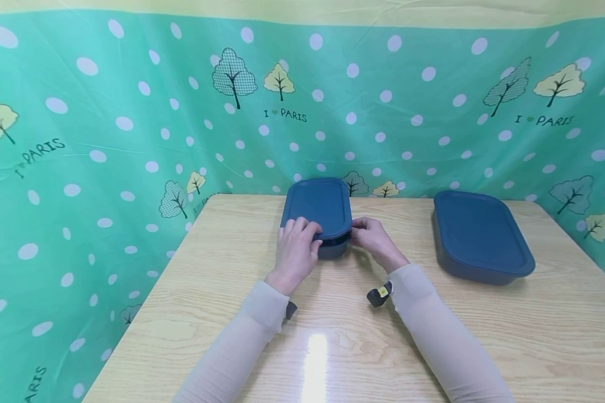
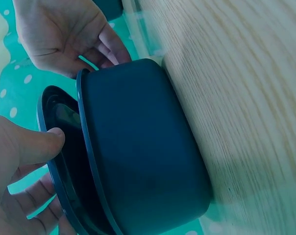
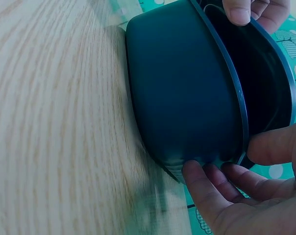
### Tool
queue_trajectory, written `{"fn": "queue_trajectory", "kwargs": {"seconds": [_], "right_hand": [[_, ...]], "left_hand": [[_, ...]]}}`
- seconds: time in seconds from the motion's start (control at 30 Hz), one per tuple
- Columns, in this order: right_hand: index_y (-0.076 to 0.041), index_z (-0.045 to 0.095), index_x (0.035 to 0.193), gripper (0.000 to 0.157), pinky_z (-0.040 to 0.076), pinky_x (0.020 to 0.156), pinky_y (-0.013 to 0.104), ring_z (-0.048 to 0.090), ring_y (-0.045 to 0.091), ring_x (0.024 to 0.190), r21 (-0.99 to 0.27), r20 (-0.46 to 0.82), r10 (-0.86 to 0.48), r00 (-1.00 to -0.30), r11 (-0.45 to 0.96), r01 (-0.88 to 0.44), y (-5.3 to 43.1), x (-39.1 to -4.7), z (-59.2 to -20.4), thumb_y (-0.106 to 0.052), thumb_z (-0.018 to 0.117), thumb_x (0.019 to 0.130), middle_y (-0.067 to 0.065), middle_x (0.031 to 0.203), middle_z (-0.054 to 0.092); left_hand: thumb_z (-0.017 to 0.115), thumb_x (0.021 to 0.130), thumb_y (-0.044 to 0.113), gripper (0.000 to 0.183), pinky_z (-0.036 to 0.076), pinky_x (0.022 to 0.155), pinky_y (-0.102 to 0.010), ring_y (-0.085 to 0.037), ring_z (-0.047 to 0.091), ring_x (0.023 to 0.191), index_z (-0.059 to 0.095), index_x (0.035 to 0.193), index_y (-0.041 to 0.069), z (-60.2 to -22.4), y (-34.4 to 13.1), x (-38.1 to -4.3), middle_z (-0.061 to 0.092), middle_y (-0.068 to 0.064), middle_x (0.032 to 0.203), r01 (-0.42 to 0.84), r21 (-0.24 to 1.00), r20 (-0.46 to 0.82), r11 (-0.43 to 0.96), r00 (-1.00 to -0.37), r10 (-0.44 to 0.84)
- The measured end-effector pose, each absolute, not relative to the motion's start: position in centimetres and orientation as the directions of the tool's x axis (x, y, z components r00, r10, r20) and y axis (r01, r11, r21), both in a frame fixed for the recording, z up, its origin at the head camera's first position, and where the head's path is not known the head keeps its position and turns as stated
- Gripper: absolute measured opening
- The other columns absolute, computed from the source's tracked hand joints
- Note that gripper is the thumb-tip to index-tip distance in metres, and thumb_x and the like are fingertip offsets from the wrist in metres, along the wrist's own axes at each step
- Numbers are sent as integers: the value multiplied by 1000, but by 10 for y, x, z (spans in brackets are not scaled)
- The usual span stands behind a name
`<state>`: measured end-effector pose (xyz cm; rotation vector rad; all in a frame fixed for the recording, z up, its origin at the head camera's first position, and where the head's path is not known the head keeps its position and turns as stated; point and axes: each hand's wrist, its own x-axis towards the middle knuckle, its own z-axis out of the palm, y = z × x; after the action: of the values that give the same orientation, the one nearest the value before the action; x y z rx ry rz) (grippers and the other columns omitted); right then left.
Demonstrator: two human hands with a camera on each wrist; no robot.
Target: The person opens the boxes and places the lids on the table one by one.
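A dark blue rectangular food container [image 1: 334, 252] stands at the back middle of the table, its matching lid [image 1: 317, 206] tilted up at the near end. Through the gap, the left wrist view shows the dark inside. My left hand [image 1: 294, 252] pinches the lid's near edge, thumb [image 2: 52, 142] beneath and fingers over the top. At the container's near right corner, my right hand [image 1: 376, 242] holds the wall by the rim. Its fingertips [image 3: 191, 169] lie against the outer side, with the thumb [image 3: 270, 146] at the rim beside the gap.
A larger lidded dark blue container [image 1: 484, 232] stands on the right of the wooden table [image 1: 181, 330]. A green dotted cloth [image 1: 131, 140] hangs close along the table's back and side edges. A small black device [image 1: 378, 296] sits at the right wrist.
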<state>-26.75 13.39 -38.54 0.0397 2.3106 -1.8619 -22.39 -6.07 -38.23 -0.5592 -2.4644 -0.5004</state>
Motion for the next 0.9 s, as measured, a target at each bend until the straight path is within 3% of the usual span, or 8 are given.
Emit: {"fn": "queue_trajectory", "kwargs": {"seconds": [0.9], "right_hand": [[11,49,126,32,48,94,38,56,31,111,-972,-138,-102,-985,203,115,134,-267,-387,-1,43,96,23,123,51]], "left_hand": [[72,86,15,18,38,75,-35,-23,49,93,66,103,16,-381,-61,-223,57,-1,97,486,157,630,860,-720,292]]}}
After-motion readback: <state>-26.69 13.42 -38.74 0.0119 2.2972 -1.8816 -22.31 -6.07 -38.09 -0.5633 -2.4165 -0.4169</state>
